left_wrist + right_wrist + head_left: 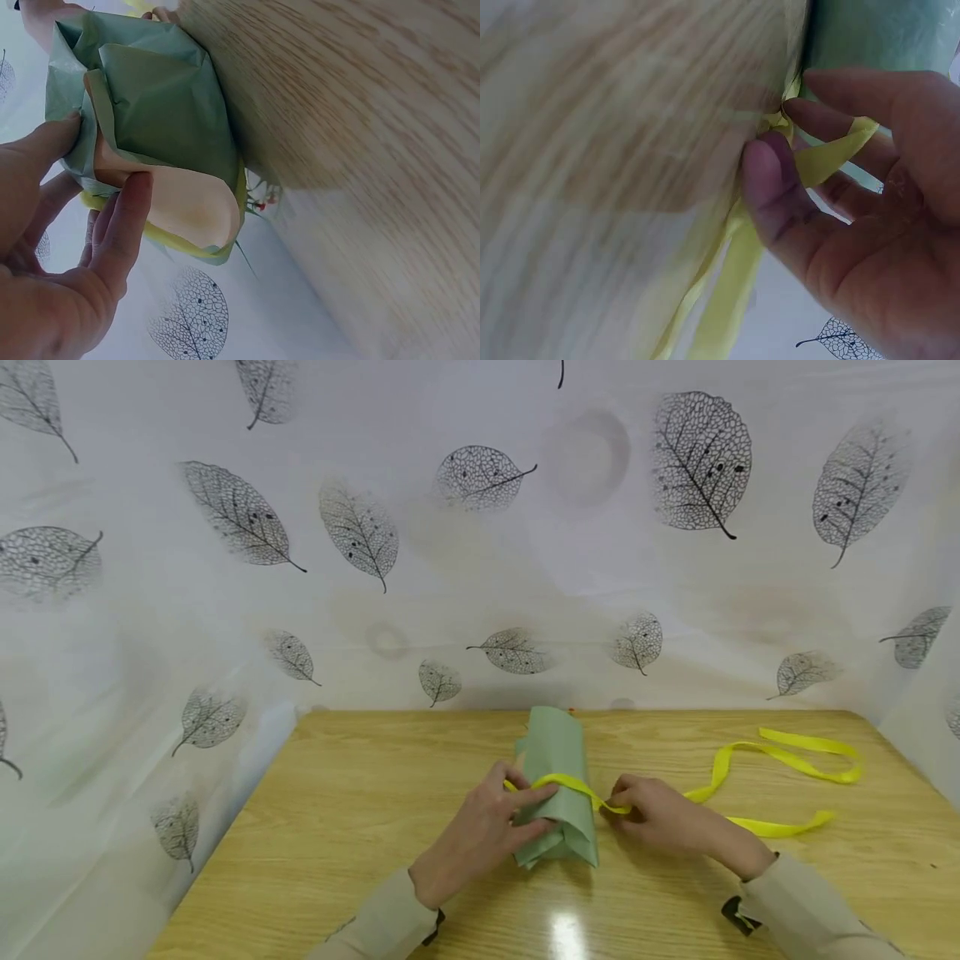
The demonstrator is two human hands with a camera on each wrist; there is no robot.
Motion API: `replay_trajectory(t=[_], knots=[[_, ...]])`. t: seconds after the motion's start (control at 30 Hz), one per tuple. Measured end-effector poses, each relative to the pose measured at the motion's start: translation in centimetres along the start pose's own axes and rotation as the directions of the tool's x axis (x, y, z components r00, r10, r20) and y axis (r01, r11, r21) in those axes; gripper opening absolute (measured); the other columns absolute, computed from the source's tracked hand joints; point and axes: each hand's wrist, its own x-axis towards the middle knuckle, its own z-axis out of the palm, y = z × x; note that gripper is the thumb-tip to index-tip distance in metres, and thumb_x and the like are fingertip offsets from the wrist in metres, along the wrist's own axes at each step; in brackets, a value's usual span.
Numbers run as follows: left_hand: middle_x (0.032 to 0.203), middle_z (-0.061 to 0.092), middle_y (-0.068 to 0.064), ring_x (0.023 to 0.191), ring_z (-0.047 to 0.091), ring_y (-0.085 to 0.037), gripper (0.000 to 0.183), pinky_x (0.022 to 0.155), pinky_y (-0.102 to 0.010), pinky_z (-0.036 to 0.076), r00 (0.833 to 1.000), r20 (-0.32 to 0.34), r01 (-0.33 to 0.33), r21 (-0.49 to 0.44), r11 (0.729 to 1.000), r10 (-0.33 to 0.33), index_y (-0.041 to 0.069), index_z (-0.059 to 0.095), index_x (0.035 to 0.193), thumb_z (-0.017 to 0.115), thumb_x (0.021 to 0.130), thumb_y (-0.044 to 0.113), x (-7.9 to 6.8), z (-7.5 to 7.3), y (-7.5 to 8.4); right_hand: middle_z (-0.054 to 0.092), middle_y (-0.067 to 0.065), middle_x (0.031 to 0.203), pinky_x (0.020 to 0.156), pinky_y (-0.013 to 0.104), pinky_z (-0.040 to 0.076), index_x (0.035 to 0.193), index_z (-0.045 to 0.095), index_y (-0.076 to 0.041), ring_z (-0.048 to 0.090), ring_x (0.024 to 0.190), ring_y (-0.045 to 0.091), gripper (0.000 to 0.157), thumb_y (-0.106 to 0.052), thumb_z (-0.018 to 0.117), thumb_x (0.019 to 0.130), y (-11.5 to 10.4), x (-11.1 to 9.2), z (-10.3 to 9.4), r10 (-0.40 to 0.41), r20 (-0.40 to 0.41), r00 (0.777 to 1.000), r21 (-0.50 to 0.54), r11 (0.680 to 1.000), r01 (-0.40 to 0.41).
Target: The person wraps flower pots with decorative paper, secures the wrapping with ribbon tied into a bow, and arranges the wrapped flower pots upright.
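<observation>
1. The green paper wrap [576,817] is lying between both hands.
2. The left hand [491,818] is holding its left side, thumb and fingers curving round the paper.
3. Yellow ribbon [570,782] is crossing the wrap by the left fingertips; the right hand [663,817] is pinching it, thumb against fingers.
4. Ribbon tails are trailing rightward past that hand across the wooden table [360,793].
</observation>
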Motion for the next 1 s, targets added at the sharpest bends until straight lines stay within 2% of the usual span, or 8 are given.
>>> replay_trajectory(t=[0.13,0.43,0.67,0.8,0.87,1.0], knots=[[0.101,0.054,-0.006,0.075,0.051,-0.01,0.045,0.06,-0.008,0.041,1.0,-0.005,-0.007,-0.008,1.0,0.007,0.016,0.07,0.131,0.079,0.089,0.03,0.0,0.0,0.0,0.07,-0.004,0.086,0.062,0.018,0.049,0.093,0.08,-0.012,0.056,0.075,-0.005,0.016,0.0,0.071,0.09,-0.3,-0.3,-0.1,-0.015,0.014,1.0,0.065,0.998,0.014],[0.094,0.051,-0.003,0.073,0.04,-0.003,0.045,0.06,-0.009,0.039,1.0,0.018,0.01,-0.022,1.0,-0.009,0.018,0.069,0.132,0.078,0.09,0.03,-0.1,-0.2,-0.1,0.072,-0.004,0.089,0.058,0.019,0.048,0.095,0.079,-0.014,0.052,0.071,-0.007,0.018,-0.002,0.066,0.093,-1.0,-1.0,-0.4,0.01,0.077,0.997,0.173,0.985,-0.023],[0.088,0.051,-0.003,0.07,0.037,-0.002,0.044,0.059,-0.008,0.035,1.0,0.008,-0.007,-0.015,1.0,0.007,0.018,0.071,0.13,0.079,0.088,0.03,0.1,-0.2,0.0,0.064,-0.01,0.082,0.058,0.018,0.046,0.091,0.074,-0.015,0.047,0.069,-0.007,0.018,0.002,0.066,0.091,-1.0,-0.7,0.6,-0.036,0.053,0.998,0.158,0.987,0.028],[0.085,0.052,0.0,0.069,0.036,-0.002,0.045,0.057,-0.008,0.032,1.0,0.031,0.003,-0.025,1.0,-0.002,0.019,0.071,0.131,0.079,0.089,0.031,0.1,-0.4,0.2,0.055,-0.013,0.072,0.051,0.018,0.041,0.087,0.069,-0.018,0.043,0.06,-0.006,0.011,-0.01,0.071,0.093,-1.5,-0.5,0.5,0.034,0.058,0.998,0.196,0.979,-0.045],[0.086,0.055,0.001,0.07,0.038,-0.003,0.045,0.058,-0.009,0.032,0.999,0.047,0.018,-0.04,0.999,-0.016,0.019,0.07,0.132,0.078,0.089,0.03,0.1,-0.5,0.2,0.051,-0.014,0.068,0.048,0.018,0.039,0.085,0.065,-0.019,0.042,0.056,-0.005,0.012,-0.019,0.073,0.095,-1.8,-0.5,0.3,0.084,0.062,0.995,0.213,0.972,-0.096],[0.094,0.058,-0.001,0.073,0.045,-0.005,0.045,0.061,-0.009,0.039,0.998,0.063,0.032,-0.055,0.998,-0.029,0.018,0.07,0.133,0.078,0.09,0.029,0.1,-0.6,0.2,0.048,-0.013,0.065,0.048,0.019,0.039,0.088,0.063,-0.018,0.04,0.054,-0.004,0.012,-0.022,0.071,0.096,-2.0,-0.5,0.2,0.155,0.019,0.988,0.191,0.969,-0.156]])
